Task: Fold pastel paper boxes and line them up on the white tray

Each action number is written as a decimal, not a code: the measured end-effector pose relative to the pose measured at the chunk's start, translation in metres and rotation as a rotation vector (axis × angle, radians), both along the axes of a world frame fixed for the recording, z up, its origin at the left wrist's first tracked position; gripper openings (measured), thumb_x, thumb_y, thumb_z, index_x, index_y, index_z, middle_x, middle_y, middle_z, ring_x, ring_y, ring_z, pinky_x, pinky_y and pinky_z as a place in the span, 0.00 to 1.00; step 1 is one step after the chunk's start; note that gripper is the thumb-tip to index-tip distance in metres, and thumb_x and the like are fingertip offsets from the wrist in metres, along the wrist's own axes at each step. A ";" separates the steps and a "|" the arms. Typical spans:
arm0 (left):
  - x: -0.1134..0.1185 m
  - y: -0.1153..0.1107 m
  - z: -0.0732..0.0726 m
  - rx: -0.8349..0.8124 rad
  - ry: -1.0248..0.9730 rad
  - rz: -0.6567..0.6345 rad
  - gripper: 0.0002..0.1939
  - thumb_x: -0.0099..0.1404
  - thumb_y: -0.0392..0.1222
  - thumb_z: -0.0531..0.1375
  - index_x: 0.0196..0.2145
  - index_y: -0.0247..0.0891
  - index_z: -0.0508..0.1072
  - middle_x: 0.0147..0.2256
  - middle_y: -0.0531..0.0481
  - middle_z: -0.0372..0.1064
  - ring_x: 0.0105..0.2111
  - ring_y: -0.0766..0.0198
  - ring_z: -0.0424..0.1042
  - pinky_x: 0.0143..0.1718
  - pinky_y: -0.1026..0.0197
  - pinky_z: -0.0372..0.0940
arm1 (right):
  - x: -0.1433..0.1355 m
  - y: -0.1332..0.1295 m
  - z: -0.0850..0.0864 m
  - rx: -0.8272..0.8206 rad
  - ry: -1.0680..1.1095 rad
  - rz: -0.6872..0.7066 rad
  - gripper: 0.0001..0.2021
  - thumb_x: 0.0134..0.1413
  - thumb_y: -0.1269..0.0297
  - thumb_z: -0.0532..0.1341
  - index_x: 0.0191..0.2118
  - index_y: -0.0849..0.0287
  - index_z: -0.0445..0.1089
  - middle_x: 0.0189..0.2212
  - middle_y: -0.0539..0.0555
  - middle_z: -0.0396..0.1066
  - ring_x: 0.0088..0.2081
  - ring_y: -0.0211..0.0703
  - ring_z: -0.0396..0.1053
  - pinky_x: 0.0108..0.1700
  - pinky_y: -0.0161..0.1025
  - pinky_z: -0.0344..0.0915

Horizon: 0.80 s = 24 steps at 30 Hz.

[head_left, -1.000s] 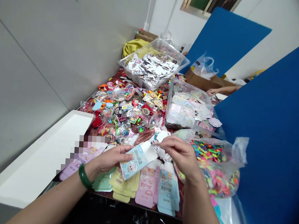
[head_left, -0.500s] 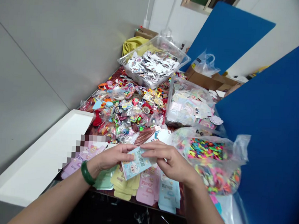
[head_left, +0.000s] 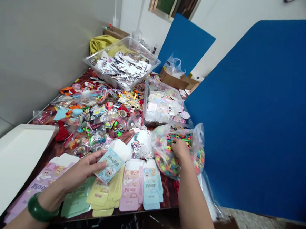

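Observation:
My left hand (head_left: 90,164) grips a small light-blue printed card box (head_left: 111,165) between thumb and fingers. The white top flap of this box stands open. My right hand (head_left: 181,149) is inside the mouth of a clear plastic bag (head_left: 199,133), on top of many small bright-coloured pieces (head_left: 167,163). Its fingers are curled down among them, and their tips are hidden. Below the hands, flat printed boxes lie in stacks along the table edge: purple (head_left: 44,177), green (head_left: 76,199), yellow (head_left: 100,194), pink (head_left: 131,187) and blue (head_left: 151,187).
Wrapped trinkets (head_left: 98,118) cover the table's middle. Behind them stands a clear bin (head_left: 86,59) of paper cut-outs, with another clear bin (head_left: 145,107) of cards nearer. A white tray (head_left: 18,154) lies left. A blue panel (head_left: 251,117) rises on the right.
My right hand has left the blue box and moved right into the bag of coloured pieces. The box's white flap now shows open in my left hand. The view has swung right.

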<state>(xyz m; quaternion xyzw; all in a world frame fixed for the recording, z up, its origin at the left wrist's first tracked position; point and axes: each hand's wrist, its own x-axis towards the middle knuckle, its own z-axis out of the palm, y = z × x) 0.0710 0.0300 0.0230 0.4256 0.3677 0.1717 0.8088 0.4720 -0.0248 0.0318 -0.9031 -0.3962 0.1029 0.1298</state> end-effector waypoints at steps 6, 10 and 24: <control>0.001 0.001 -0.002 0.018 0.005 -0.014 0.33 0.59 0.46 0.63 0.59 0.42 0.56 0.43 0.45 0.73 0.35 0.58 0.74 0.32 0.60 0.69 | 0.010 -0.015 0.017 0.198 0.203 -0.009 0.11 0.43 0.59 0.58 0.26 0.61 0.74 0.21 0.51 0.70 0.27 0.43 0.66 0.29 0.37 0.61; -0.001 0.001 -0.007 0.038 0.031 -0.002 0.34 0.59 0.46 0.63 0.60 0.41 0.55 0.43 0.45 0.73 0.34 0.59 0.74 0.34 0.60 0.69 | 0.008 -0.023 0.023 0.300 0.341 -0.037 0.14 0.40 0.54 0.61 0.26 0.62 0.72 0.17 0.49 0.65 0.23 0.41 0.63 0.24 0.36 0.62; 0.002 -0.005 0.001 0.052 0.022 0.011 0.27 0.58 0.47 0.63 0.53 0.41 0.63 0.43 0.48 0.74 0.36 0.60 0.74 0.35 0.63 0.69 | 0.002 -0.027 0.027 0.405 0.567 -0.093 0.11 0.37 0.56 0.64 0.24 0.60 0.69 0.16 0.47 0.61 0.22 0.39 0.62 0.23 0.37 0.64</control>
